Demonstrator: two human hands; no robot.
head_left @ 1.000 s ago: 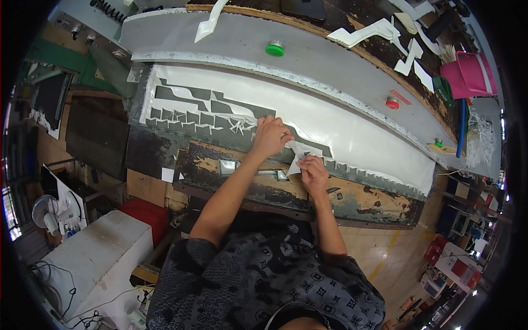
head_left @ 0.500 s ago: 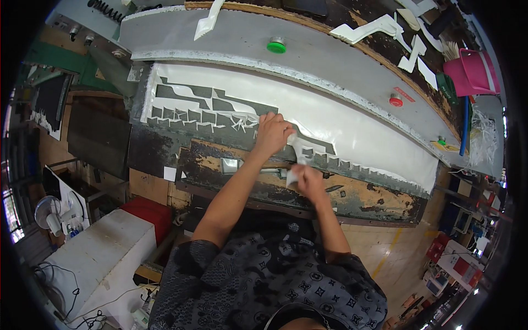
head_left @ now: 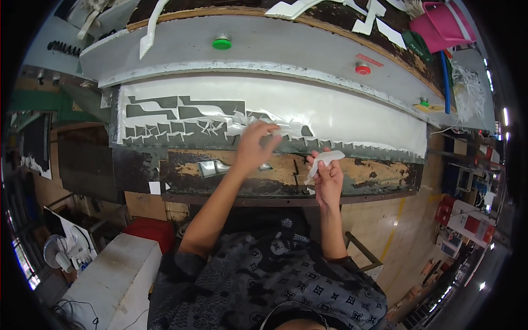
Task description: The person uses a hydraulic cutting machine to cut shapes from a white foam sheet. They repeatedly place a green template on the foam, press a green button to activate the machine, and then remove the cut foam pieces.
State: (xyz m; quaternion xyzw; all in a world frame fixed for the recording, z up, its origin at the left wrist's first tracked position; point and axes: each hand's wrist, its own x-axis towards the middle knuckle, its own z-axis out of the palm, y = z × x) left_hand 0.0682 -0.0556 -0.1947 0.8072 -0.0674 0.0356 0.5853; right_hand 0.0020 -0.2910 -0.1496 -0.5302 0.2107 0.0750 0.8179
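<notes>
A wide white sheet (head_left: 352, 113) lies on the press bed, with cut-out gaps baring the dark grey surface beneath on its left half. My left hand (head_left: 256, 146) is over the sheet's near edge, its thumb and forefinger apart and slightly blurred; nothing shows between them. Beside its fingers, loose flaps of the sheet (head_left: 283, 127) are lifted and crumpled. Nearer to me, my right hand (head_left: 329, 184) is raised palm up, gripping a curved white cut piece (head_left: 328, 158) between thumb and fingers. A shiny metal cutting die (head_left: 214, 168) lies on the worn front ledge, left of my left wrist.
Behind the sheet runs a grey machine beam (head_left: 297, 55) with a green button (head_left: 221, 42) and a red button (head_left: 362, 69). White offcuts (head_left: 300, 8) and a pink bucket (head_left: 443, 25) occupy the top shelf. A white cabinet (head_left: 110, 275) stands at lower left.
My right hand has moved right and turned up with the white piece, now away from the sheet. My left hand has lifted and its fingers have spread. The view has shifted.
</notes>
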